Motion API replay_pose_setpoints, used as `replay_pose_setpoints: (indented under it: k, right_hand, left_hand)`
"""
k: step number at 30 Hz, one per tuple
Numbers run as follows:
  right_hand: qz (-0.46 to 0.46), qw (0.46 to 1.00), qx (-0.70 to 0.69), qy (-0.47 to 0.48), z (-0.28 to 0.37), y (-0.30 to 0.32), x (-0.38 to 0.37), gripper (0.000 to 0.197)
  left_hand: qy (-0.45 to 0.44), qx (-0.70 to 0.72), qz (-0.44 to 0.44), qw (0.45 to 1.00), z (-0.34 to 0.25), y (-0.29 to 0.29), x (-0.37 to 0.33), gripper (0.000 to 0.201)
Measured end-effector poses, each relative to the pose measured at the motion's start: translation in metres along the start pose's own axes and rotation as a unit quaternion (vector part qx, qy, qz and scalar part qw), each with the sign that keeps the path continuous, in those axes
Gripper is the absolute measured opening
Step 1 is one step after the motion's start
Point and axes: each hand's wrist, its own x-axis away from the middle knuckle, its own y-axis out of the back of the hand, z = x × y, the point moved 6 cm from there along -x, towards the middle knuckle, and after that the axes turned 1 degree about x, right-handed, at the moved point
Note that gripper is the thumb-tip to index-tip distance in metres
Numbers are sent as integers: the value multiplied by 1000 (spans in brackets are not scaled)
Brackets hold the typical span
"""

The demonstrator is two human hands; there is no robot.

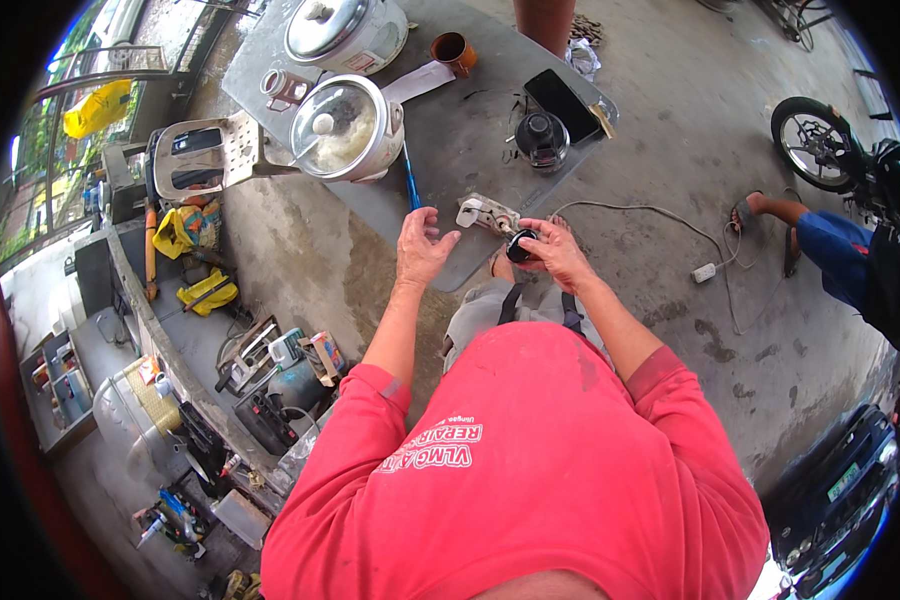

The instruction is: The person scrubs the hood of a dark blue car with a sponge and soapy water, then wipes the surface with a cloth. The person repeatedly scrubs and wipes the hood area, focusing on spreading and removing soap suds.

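Note:
At the near edge of the grey table [448, 150], my right hand [558, 252] pinches a small round black part [520, 245]. Touching or just behind that part is a narrow white piece [485, 212] with a round opening at one end; how the two join is hidden. My left hand [425, 250] hovers left of them with nothing in it, fingers bent but apart. Just beyond its fingertips lies a thin blue-handled tool [411, 180], like a screwdriver. Farther right on the table stands a dark round appliance part [541, 138] with a clear lower section.
Two lidded rice cookers [378, 150], a brown mug [454, 54], a glass jar [284, 88] and a flat black panel [560, 105] stand on the table. A cord [660, 210] crosses the floor at right, near another person's leg [778, 208] and a motorcycle [815, 140]. Tools crowd the left.

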Motion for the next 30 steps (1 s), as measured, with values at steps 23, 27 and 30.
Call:
replay_pose_setpoints:
  k: [23,27,30]
  right_hand:
    - [-170,983,-21,61,12,-24,-31,43]
    - [-185,979,-34,81,32,-19,-37,40]
    - [-193,975,-50,102,42,-15,-48,39]
  left_hand:
    - [-53,20,13,998,16,-49,-73,31]
    - [-80,-130,112,982,22,-47,-140,31]
    - [-6,-129,271,954,40,-59,-180,37]
